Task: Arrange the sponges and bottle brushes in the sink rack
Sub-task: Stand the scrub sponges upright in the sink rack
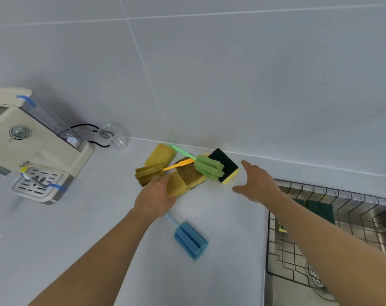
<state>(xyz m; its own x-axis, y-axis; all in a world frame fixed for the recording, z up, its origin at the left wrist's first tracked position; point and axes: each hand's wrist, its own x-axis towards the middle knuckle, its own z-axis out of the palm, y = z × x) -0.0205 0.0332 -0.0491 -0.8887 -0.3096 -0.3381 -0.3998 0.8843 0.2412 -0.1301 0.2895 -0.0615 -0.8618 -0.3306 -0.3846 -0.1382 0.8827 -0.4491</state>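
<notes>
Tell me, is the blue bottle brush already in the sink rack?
No. The blue bottle brush lies on the counter, left of the sink rack and near the left hand.

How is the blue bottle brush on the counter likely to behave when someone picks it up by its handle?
The blue bottle brush probably feels light: its head looks like foam. The thin handle may flex slightly. Its blocky, ridged head lies flat on the counter, so it seems unlikely to roll.

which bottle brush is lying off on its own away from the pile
The blue bottle brush: it lies alone on the counter, while the green brush and orange-handled brush cross over the sponges.
</notes>
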